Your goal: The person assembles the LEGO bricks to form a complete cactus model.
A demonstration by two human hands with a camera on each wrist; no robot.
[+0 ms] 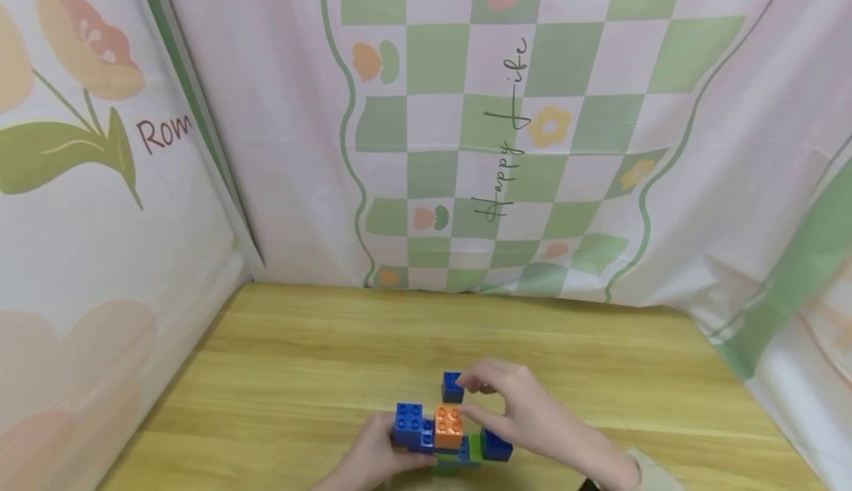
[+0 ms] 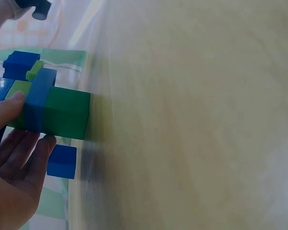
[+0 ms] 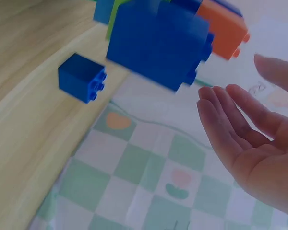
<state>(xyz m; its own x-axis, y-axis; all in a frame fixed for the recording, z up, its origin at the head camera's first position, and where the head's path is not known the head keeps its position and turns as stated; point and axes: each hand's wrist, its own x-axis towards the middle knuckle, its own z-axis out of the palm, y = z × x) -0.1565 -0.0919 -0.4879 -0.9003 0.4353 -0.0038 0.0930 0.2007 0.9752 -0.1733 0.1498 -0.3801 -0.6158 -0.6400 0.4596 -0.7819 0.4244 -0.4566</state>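
Observation:
My left hand [image 1: 376, 450] grips a build of stacked toy building bricks low in the head view. On top sits an orange brick [image 1: 449, 432], with a blue brick [image 1: 408, 423] to its left and a dark blue brick [image 1: 495, 447] to its right. In the left wrist view, a thumb and fingers hold the build around its lower bricks, beside a green brick [image 2: 69, 112] at its end. My right hand [image 1: 515, 406] hovers by the orange brick, fingers loosely bent and holding nothing. Past the build, a loose blue brick [image 3: 80, 77] stands on the table.
The wooden table [image 1: 319, 350] spreads beneath the hands. At its back hangs a checked green and white curtain [image 1: 495, 129], and a flower-printed cloth [image 1: 73, 254] borders the left side.

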